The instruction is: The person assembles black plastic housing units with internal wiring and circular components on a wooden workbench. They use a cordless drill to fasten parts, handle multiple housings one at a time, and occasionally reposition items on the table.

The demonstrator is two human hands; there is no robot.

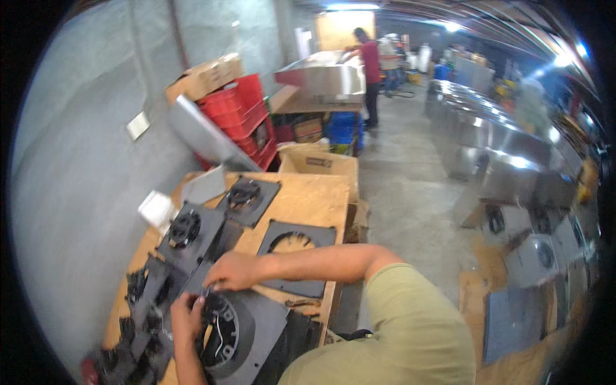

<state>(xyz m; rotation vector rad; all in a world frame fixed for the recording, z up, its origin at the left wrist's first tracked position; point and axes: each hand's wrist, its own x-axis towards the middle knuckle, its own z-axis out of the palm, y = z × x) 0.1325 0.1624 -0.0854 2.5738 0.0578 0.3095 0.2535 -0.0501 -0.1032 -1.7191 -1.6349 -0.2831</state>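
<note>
Nearest to us, a dark panel (265,321) lies at the near end of the wooden table (311,192), a white wire (220,332) trailing across its round opening; the left forearm hides part of its left side. By its upper left edge the left hand (185,316) and the right hand (232,271) meet, fingers bent and drawn close at a small piece (205,292) — too blurred to name, and we cannot tell which hand pinches it. At left, black parts (151,350) lie heaped, too dim for us to separate. The right arm covers part of a second panel (324,238). Beyond the table we see a cardboard box (330,165) and red crates (239,109), contents mostly hidden — and, farther off, a blurred person (370,64) beside a steel box (327,80).
</note>
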